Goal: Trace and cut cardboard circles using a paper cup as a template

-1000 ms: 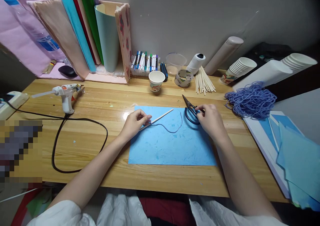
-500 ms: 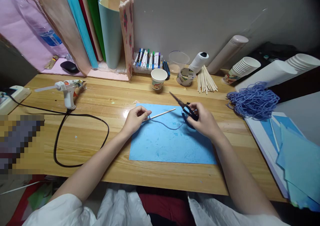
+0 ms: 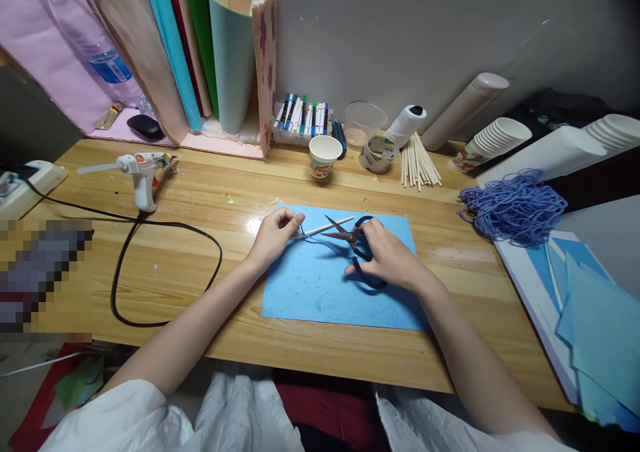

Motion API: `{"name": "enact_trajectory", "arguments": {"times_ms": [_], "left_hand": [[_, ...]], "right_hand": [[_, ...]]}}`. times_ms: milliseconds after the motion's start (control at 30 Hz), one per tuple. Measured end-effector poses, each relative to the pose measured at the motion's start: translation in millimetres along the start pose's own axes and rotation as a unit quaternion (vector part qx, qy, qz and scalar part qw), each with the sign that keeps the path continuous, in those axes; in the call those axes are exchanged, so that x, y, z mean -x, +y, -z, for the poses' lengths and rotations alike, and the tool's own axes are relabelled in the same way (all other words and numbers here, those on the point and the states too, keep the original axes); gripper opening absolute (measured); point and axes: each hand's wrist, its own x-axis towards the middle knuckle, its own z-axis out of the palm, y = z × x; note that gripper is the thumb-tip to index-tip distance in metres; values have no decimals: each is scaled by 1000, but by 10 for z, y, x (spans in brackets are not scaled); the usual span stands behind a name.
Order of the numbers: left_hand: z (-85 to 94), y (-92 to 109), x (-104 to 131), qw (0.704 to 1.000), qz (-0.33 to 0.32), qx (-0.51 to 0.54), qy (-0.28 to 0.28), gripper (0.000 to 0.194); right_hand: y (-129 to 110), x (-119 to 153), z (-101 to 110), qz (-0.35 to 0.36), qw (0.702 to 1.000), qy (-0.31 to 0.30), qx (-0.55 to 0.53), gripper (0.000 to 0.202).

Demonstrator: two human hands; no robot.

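Observation:
My left hand point(image 3: 277, 234) pinches a thin wooden stick point(image 3: 325, 226) together with a blue cord point(image 3: 314, 240) near the stick's left end. In my right hand point(image 3: 387, 252) is a pair of black-handled scissors point(image 3: 353, 239), thumb and fingers in the loops. The blades are spread and point left towards the stick and cord, close to my left hand. Whether they touch the cord I cannot tell. Below both hands lies a blue sheet point(image 3: 320, 292) on the wooden table.
A glue gun point(image 3: 144, 175) with its black cable lies at left. Behind the sheet stand a paper cup point(image 3: 324, 157), a tape roll point(image 3: 378, 154) and several wooden sticks point(image 3: 419, 162). A heap of blue cord point(image 3: 513, 207) is at right, by stacked paper cups point(image 3: 495, 142).
The scissors have swung down and left, and their blades have opened beside the stick. My left hand keeps its pinch. The whole view has shifted slightly.

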Motion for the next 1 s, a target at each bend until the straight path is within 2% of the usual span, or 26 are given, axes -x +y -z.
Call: {"name": "enact_trajectory", "arguments": {"times_ms": [133,300,433,533,667,800,900,1000], "left_hand": [[-3,21,10,1000,-3,3,-8,39],[-24,69,31,999,-27,8,-23,36],[-42,85,43,998,-33,36,-46,33],[-40,84,38,997,-33,41,-52,31],[-15,109,22,996,-3,76,-55,38],[30,205,43,985,52,100,-129,49],[39,287,88,982,53,76,-165,40],[-3,335,135,983,60,74,-154,33]], "right_hand": [[-69,-4,0,17,998,-26,60,47],[-250,-55,18,7,991,-27,132,44],[-397,-101,33,11,986,-31,161,38],[-419,-102,19,0,987,-31,157,37],[-350,-73,1,-18,996,-34,85,36],[-280,-49,30,-37,998,-32,-40,36],[-261,-41,67,-41,992,-34,-118,35],[-275,-39,94,-42,982,-44,-178,35]]}}
